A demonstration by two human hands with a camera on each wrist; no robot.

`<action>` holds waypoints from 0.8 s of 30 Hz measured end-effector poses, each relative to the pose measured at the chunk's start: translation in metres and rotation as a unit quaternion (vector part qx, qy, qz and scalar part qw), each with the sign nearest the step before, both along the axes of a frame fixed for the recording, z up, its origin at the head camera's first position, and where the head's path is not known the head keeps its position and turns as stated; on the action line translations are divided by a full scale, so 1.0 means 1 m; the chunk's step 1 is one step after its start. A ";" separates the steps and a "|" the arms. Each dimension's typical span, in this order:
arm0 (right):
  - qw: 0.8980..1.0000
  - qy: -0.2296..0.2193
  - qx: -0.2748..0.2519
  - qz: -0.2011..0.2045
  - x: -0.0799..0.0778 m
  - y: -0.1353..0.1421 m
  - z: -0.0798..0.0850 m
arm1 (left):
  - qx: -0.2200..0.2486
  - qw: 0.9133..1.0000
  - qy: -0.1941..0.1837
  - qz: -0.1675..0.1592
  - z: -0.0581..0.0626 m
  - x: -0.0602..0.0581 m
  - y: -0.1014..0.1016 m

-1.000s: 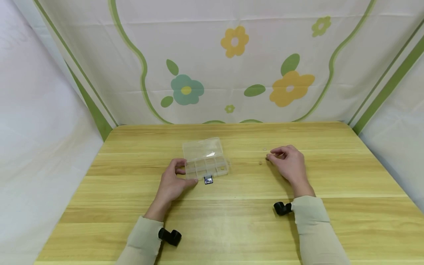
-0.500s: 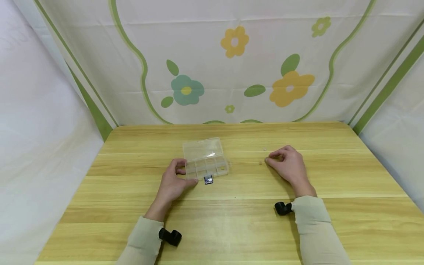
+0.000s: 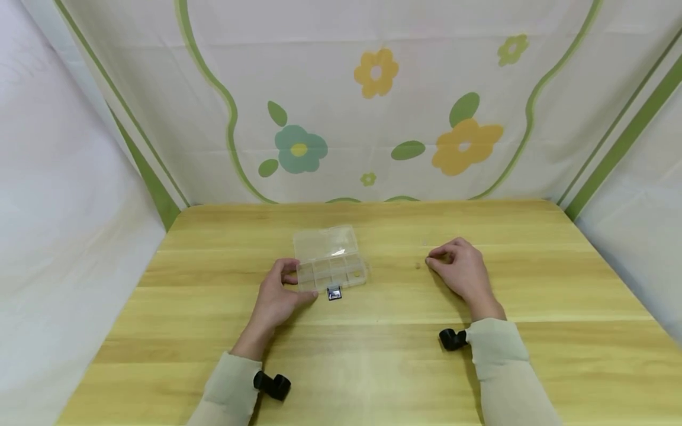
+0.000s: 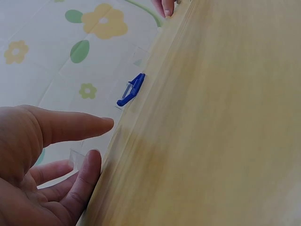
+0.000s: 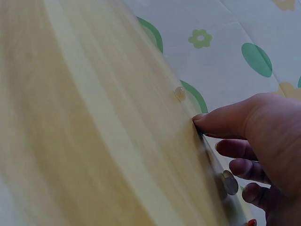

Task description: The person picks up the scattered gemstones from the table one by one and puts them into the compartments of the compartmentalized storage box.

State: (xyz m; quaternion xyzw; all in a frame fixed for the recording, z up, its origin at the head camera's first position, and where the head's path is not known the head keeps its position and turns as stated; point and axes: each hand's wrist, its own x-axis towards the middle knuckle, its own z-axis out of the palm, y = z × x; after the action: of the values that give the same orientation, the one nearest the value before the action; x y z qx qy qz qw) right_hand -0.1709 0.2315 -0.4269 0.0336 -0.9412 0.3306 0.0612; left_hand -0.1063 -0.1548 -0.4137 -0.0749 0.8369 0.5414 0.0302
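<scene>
So the left hand (image 3: 277, 299) is clamped on the left end of a clear rectangular plastic compartment box (image 3: 322, 274), thumb along the front edge and fingers behind, though the fingertips are partly lost behind the plastic. Box sits on the pale wood-grain bench (image 3: 367, 367), lid tipped back, with a blue plastic latch (image 4: 131, 89) at the front and a tiny yellowish bit (image 3: 357, 274) toward the right end, too small to name. The right hand (image 3: 462, 269) is well apart from the left, thumb and index tips about together low over the bench; can't tell if anything's pinched there, as the thumb blocks the index in the right wrist view. A small clear amber-tinted bead (image 5: 180, 93) lies just beyond the thumb, and a grey oval piece (image 5: 230, 182) shows near the other fingers. No brand I can make out, just faint letter-like marks (image 3: 23, 68) on the white left curtain (image 3: 64, 195), unreadable, and both beige sleeves (image 3: 501, 349) get cut off at the bottom
</scene>
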 end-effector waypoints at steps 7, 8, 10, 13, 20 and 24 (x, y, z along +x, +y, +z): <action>1.000 0.015 -0.001 -0.008 0.001 -0.004 -0.001 | -0.001 1.000 -0.001 0.000 -0.001 0.002 -0.001; 1.000 0.018 -0.002 -0.009 0.001 -0.004 0.000 | -0.002 1.000 0.000 0.000 -0.001 0.001 -0.001; 1.000 0.025 -0.004 -0.012 0.000 -0.005 0.001 | -0.003 1.000 0.000 0.000 -0.001 0.000 0.000; 0.999 0.041 -0.012 -0.017 -0.001 -0.007 0.001 | -0.006 1.000 0.000 0.000 -0.002 -0.001 0.000; 0.996 0.079 -0.047 -0.012 -0.003 -0.022 0.001 | -0.005 1.000 0.002 0.003 -0.001 0.001 0.000; 0.995 0.077 -0.067 0.000 -0.003 -0.035 0.002 | -0.005 1.000 0.004 0.002 -0.001 0.001 0.001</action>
State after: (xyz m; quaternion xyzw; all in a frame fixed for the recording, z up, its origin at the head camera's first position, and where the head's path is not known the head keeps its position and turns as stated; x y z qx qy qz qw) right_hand -0.1734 0.1965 -0.4245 0.0548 -0.9095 0.3893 0.1354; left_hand -0.1050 -0.1538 -0.4146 -0.0747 0.8392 0.5380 0.0258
